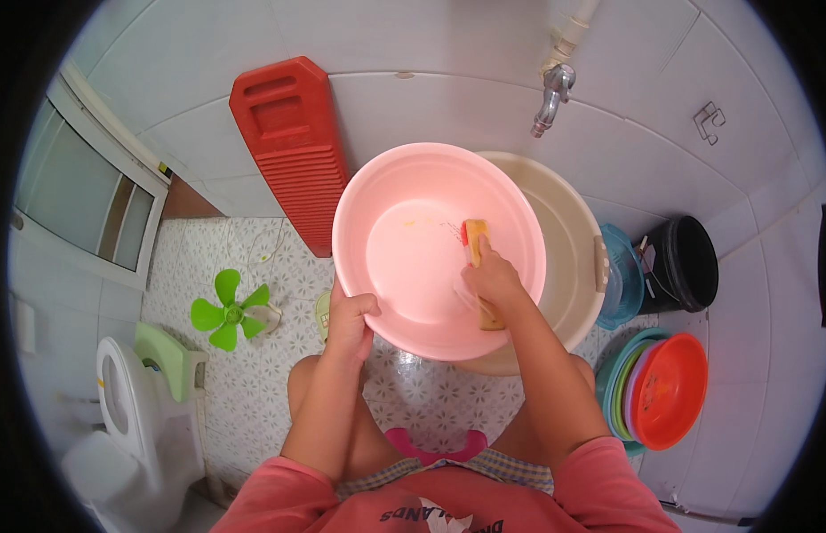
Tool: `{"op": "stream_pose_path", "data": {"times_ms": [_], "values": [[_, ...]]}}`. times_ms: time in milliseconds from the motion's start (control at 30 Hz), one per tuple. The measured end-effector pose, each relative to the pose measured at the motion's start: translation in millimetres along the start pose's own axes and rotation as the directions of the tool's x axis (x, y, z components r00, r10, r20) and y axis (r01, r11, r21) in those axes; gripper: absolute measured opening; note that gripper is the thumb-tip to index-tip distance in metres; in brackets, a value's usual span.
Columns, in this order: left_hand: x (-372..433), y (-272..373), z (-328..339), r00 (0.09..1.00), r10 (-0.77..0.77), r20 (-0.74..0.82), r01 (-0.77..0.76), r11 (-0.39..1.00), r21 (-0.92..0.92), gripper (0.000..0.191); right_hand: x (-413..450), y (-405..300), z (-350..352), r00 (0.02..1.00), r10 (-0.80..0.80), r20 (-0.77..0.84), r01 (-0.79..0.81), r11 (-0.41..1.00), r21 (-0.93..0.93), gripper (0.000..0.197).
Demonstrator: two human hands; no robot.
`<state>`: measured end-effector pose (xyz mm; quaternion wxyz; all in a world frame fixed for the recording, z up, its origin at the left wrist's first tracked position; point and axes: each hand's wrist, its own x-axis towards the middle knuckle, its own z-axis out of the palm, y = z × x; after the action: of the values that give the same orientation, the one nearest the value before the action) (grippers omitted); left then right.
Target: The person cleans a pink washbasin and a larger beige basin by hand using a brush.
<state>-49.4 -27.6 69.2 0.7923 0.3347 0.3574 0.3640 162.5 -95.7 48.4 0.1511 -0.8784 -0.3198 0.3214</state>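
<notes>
A pink plastic basin [406,180] is held up in front of me, its hollow facing me. The thumb of my left hand [351,321] hooks over the rim at the lower left, with the fingers behind it. Inside the basin, my right hand [498,278] grips a scrubbing brush [477,241] with a yellowish body and some red at its side. The brush rests against the right part of the basin floor, near reddish marks; its bristles are mostly hidden. Partly behind the pink basin stands a larger beige tub [563,266].
A red washboard [289,153] leans on the tiled wall, left of a metal tap [553,100]. Stacked basins [673,393], a blue basin [619,276] and a black bucket [696,263] stand at right. A green-bladed fan [233,313] and a white toilet [129,400] are at left.
</notes>
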Motion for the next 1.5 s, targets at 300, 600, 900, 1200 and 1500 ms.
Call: {"op": "stream_pose_path", "data": {"times_ms": [300,600,900,1200,1500], "values": [[9.1,3.1,-13.5,0.997,-0.067,0.034,0.069,0.997,-0.041,0.08,14.7,-31.4,10.7,0.972,-0.232,-0.046,0.234,0.972,0.03,0.079],[11.1,0.2,-11.2,1.0,-0.008,0.027,0.009,0.999,-0.042,0.081,-26.3,-58.4,32.7,0.912,-0.405,0.066,0.408,0.879,-0.247,0.069],[13.5,8.1,-4.7,0.997,0.037,0.071,-0.03,0.995,-0.099,0.087,-37.2,-44.2,32.5,0.863,-0.497,0.087,0.504,0.848,-0.163,0.052],[13.2,7.6,0.4,0.995,0.036,0.093,-0.027,0.995,-0.091,0.088,8.2,-30.1,19.1,0.936,-0.271,-0.223,0.218,0.947,-0.236,0.052],[16.4,7.0,-4.9,0.995,0.051,0.08,-0.043,0.993,-0.108,0.081,-43.9,-30.6,31.4,0.81,-0.586,-0.019,0.58,0.806,-0.117,0.054]]}}
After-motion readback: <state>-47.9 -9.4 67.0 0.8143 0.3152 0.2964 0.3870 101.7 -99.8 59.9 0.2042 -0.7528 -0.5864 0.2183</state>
